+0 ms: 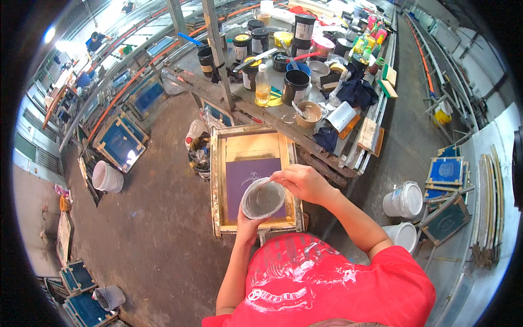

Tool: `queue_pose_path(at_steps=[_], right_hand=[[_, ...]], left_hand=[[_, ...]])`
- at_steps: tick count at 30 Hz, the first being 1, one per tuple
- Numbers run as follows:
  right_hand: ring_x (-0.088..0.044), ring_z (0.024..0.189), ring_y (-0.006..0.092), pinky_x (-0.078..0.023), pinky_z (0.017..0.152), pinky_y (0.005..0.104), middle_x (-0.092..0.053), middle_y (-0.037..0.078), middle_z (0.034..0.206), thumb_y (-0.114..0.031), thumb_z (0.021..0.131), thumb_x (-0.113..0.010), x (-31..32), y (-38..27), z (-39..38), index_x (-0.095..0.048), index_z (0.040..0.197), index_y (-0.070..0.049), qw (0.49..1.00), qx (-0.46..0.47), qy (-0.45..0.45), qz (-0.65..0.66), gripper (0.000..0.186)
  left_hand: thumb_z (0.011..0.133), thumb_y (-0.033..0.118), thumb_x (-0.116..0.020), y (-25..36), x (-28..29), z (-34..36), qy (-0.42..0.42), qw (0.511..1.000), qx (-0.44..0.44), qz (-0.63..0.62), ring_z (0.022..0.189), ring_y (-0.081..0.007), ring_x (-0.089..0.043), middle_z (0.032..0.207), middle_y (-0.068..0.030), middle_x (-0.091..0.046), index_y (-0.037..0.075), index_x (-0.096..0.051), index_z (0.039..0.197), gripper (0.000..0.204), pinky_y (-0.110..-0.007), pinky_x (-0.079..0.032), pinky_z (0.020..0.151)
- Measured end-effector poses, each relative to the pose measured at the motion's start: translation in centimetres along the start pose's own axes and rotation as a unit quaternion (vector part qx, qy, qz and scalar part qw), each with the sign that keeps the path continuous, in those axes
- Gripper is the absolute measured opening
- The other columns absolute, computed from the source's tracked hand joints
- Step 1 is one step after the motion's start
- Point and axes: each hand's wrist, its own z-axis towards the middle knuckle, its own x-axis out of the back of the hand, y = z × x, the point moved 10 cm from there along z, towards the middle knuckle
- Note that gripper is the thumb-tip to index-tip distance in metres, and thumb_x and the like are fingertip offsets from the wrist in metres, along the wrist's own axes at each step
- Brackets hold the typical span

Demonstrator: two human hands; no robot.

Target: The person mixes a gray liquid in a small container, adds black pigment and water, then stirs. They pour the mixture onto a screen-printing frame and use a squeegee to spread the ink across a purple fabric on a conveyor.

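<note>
My left hand is wrapped round the side of a round plastic tub, tipped so that its greyish inside shows. At the tub's far right rim, my right hand is closed in a pinch. Whatever its fingers hold, if anything, is too small to make out. Below the tub lies a screen printing frame with worn wooden sides. Its mesh carries a purple stencil panel with a pale printed design, partly covered by the tub and my hands.
Beyond the frame, a cluttered bench bears several ink tubs, a bottle of yellowish liquid and a brown tub. White buckets stand at right beside leaning screens. Another bucket is at left. A metal post rises from the bench.
</note>
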Motion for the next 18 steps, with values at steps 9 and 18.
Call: queue_pose_path(at_steps=[9, 18], right_hand=[[-0.072, 0.086, 0.0336, -0.056, 0.078, 0.0398, -0.073, 0.017, 0.097, -0.015, 0.097, -0.064, -2.8, -1.1, -0.8, -0.073, 0.108, -0.003, 0.994, -0.017, -0.057, 0.093, 0.018], [-0.072, 0.087, 0.0307, -0.056, 0.076, 0.0373, -0.073, 0.017, 0.098, -0.009, 0.094, -0.065, -1.5, 0.5, -0.8, -0.073, 0.103, -0.002, 0.995, -0.073, -0.063, 0.022, 0.015]], left_hand=[[0.065, -0.011, -0.085, 0.2, -0.3, -0.2, 0.032, 0.999, 0.041, 0.012, 0.123, -0.0241, -0.061, 0.136, -0.0089, -0.059, 0.008, -0.049, 0.142, 0.086, -0.040, -0.059, 0.098], [0.070, -0.007, -0.084, 1.1, 0.0, -0.2, 0.032, 0.999, 0.022, 0.013, 0.124, -0.0228, -0.060, 0.138, -0.0072, -0.058, 0.009, -0.049, 0.143, 0.083, -0.037, -0.060, 0.092]])
